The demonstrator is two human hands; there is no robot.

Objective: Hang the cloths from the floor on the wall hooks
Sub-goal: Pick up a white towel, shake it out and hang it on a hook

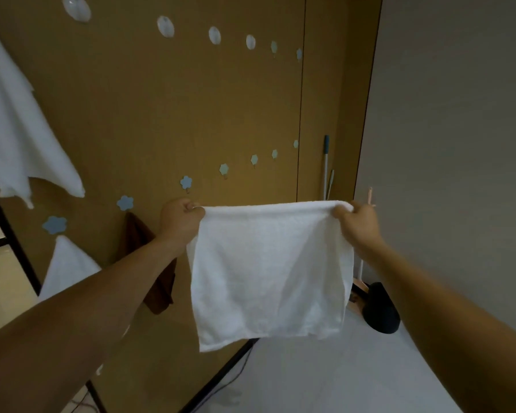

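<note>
Left hand (181, 222): arm stretched forward from the lower left, knuckles up, fingers curled and pinching the top left corner of the square white terry cloth (268, 272).
Right hand (356, 223): arm stretched forward from the lower right, level with the other hand, fingers curled round the top right corner, bunching it slightly.
Square white terry cloth: in the air, top edge taut between the two grips, the rest hanging flat below them.
Dark brown cloth (161, 290): hanging on the tan wall panel (191, 108), just below and left of the left grip.
Pointed white cloth (69, 266): hanging further left and lower.
Blue flower-shaped wall hooks (186, 182): a row rising from left of the left grip to above the taut edge.
Black rounded object (380, 308): on the pale floor (310, 377) below the right grip.
Large white cloth (15, 129): high up, left of the left grip.
Round white wall hooks (165, 26): a row far above both grips.
</note>
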